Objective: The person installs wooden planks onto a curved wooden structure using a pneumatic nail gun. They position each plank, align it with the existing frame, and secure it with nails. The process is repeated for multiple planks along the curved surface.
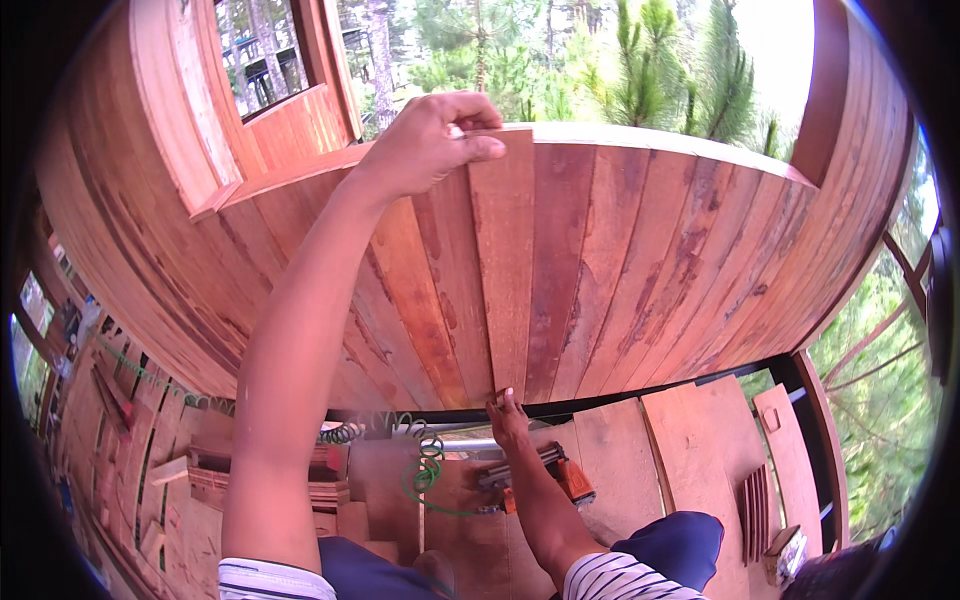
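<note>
A narrow reddish wooden plank (pixel 503 250) stands upright against the plank-clad wall (pixel 640 260), slightly overlapping the line of boards to its left. My left hand (pixel 425 145) is closed on its top end, fingers curled over the edge and thumb on the front face. Down at the plank's lower end, my right hand (pixel 509 418) grips it near the base of the wall, fingertips pointing up. Beside my right forearm an orange and black nail gun (pixel 572 480) lies on the floor, partly hidden by that arm. A green coiled air hose (pixel 430 465) runs toward it.
Stacked wooden strips (pixel 265 480) lie on the plywood floor (pixel 610 460) at the left. More thin strips (pixel 756 512) and a small box (pixel 787 555) are at the right. Above the wall is a window opening with trees (pixel 650 70) outside. A dark gap runs along the wall's base.
</note>
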`<state>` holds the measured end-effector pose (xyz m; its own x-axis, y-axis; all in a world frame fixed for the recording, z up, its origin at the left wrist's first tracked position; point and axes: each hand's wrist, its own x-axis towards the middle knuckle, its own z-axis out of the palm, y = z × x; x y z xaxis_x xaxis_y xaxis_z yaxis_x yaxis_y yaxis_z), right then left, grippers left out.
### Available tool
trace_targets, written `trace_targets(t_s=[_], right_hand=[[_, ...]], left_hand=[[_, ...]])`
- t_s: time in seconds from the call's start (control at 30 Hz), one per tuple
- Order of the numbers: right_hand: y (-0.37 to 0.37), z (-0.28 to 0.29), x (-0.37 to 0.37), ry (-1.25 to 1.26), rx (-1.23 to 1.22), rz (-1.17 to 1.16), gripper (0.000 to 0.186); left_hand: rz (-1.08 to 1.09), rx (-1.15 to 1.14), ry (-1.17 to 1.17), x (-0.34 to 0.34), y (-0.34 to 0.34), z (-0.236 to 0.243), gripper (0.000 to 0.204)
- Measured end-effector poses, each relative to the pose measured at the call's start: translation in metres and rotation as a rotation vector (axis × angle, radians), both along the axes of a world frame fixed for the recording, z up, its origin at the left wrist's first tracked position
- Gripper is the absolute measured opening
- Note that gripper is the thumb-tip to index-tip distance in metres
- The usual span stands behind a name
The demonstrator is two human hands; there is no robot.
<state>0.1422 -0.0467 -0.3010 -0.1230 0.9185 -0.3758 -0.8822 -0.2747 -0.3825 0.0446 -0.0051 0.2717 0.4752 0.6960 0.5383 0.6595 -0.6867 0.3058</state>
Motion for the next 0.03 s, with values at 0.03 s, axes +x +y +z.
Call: trace_targets(t_s=[0.03], right_hand=[[0.0078, -0.0138, 0.0123, -0.017, 0.015, 0.007, 0.062]], left_hand=[[-0.039, -0.055, 0.015, 0.0043, 0.0043, 0.0039, 0.042]])
